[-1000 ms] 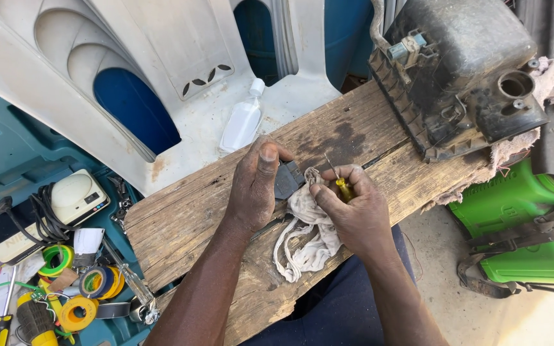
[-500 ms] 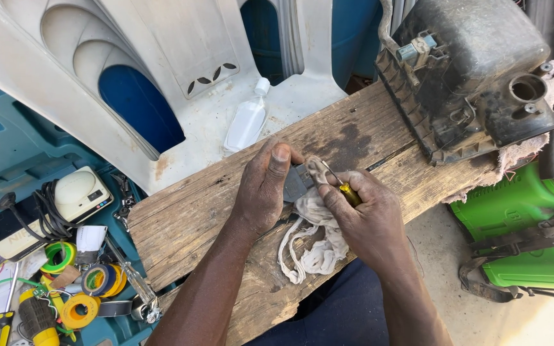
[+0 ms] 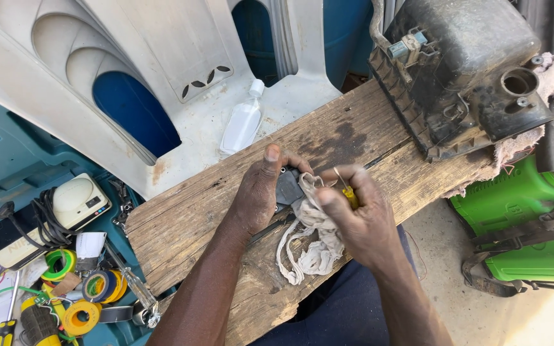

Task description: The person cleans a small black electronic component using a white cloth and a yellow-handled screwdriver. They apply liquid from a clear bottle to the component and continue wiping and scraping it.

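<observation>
We see hands shifted slightly right on plank point(image 3: 181, 224). Left hand point(image 3: 258, 195) still clamps dark part point(image 3: 288, 187); right hand point(image 3: 360, 218) pinches yellow tool point(image 3: 351, 197), rag point(image 3: 312, 234) draped below.

Bright daylight is falling evenly, glaring off the white moulded plastic panel point(image 3: 181, 57) at eleven o'clock. Soft shadows are lying under the hands on the weathered wooden desk point(image 3: 187, 218). Focus is staying sharp; edges are bending slightly.

Weathered wooden plank point(image 3: 193, 218), dirty black engine housing point(image 3: 463, 70) at far end, white rag point(image 3: 315, 247) mid-plank
</observation>
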